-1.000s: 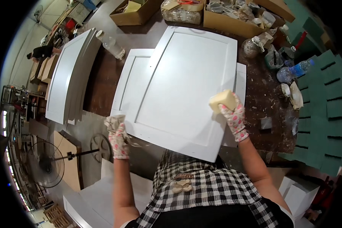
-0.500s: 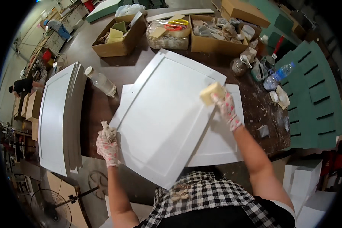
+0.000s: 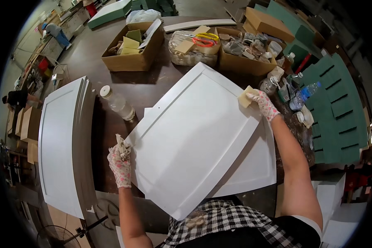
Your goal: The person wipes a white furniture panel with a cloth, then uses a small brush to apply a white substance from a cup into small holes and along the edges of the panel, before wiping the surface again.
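A white framed panel (image 3: 190, 136), a cabinet door by its look, lies tilted at an angle over another white panel (image 3: 252, 167) on the dark table. My right hand (image 3: 265, 106), in a pink-spotted white glove, grips a pale yellow sponge (image 3: 246, 97) against the upper panel's far right corner. At the left corner of that panel, my left hand (image 3: 120, 168), gloved the same way, is closed around a crumpled greyish rag (image 3: 122, 149). Part of the lower panel is hidden under the upper one.
Left of me stands a stack of white panels (image 3: 60, 140). A clear bottle (image 3: 118, 103) is beside it. At the back are a box with sponges (image 3: 126, 62), scissors (image 3: 204, 40) and a box of rags (image 3: 244, 62). Bottles (image 3: 304, 96) line the right edge, near green slotted foam (image 3: 339, 103).
My right hand has carried the sponge along the panel's edge to its far right corner. The upper panel has turned slightly clockwise. My left hand stays at the left corner with the rag.
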The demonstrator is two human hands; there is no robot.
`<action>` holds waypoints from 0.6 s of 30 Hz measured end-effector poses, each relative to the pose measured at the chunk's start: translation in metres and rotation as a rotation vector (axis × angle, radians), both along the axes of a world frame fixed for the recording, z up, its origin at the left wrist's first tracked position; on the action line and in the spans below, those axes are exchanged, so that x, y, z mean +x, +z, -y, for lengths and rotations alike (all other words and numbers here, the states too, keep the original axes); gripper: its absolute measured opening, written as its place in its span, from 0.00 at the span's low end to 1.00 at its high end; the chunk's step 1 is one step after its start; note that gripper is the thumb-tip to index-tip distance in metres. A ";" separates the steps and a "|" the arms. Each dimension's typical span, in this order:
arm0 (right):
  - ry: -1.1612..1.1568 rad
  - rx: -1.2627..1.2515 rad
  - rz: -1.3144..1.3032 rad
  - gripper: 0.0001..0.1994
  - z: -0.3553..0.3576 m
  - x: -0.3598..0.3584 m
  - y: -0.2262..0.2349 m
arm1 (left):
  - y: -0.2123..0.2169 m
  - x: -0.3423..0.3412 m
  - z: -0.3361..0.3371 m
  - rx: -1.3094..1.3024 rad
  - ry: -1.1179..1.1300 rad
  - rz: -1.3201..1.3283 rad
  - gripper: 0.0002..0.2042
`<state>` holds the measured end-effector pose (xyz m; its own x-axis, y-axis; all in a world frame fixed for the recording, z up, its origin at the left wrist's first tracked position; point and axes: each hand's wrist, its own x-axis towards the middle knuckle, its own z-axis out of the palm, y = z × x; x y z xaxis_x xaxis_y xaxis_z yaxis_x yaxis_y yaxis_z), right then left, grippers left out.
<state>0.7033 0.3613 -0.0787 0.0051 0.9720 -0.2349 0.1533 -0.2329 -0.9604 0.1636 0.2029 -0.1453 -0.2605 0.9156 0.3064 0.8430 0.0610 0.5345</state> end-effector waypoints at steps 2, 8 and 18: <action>0.038 -0.047 0.064 0.15 0.030 -0.012 0.042 | -0.004 -0.012 -0.006 0.017 -0.046 0.061 0.16; -0.131 -0.091 0.025 0.18 0.159 0.023 0.055 | -0.006 -0.006 -0.037 0.076 -0.191 -0.073 0.17; -0.254 0.006 0.330 0.26 0.219 0.089 -0.024 | -0.005 0.147 -0.082 -0.114 -0.421 0.885 0.19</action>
